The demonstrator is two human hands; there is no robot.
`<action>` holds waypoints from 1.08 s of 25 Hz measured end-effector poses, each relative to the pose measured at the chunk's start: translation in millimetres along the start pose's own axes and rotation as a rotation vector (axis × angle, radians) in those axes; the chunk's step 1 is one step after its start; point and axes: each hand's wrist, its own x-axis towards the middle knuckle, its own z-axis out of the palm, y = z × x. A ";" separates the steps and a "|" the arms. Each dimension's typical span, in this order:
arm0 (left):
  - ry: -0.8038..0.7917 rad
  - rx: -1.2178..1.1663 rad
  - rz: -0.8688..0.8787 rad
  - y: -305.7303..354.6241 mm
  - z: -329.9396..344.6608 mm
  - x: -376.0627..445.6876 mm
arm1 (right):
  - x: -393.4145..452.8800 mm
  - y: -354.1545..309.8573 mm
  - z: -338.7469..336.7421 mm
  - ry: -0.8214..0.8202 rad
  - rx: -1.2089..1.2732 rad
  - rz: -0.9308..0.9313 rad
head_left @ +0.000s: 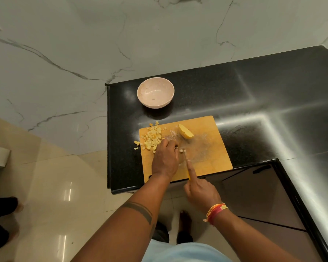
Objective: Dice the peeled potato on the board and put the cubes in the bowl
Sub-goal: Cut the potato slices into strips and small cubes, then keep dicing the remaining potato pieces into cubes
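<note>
A wooden cutting board (208, 161) lies on the black counter. A pile of yellow potato cubes (152, 138) sits at its far left corner, a few spilled onto the counter. A peeled potato wedge (186, 131) lies at the board's far middle. My left hand (166, 159) curls over a small potato piece (181, 150) on the board; most of that piece is hidden. My right hand (200, 191) grips a yellow-handled knife (187, 167), forefinger along its spine, blade at the small piece. A pale pink bowl (155, 82) stands beyond the board, with nothing in it.
The black counter (254, 95) runs on to the right and turns toward me along brown cabinet fronts (263, 201). Its left edge drops to a tiled floor (55, 186). Another person's dark shoes (2, 207) show at the far left.
</note>
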 end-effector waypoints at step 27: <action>-0.207 -0.130 0.285 -7.2 -29.3 45.9 | 6.6 -28.0 -30.5 0.187 0.232 0.128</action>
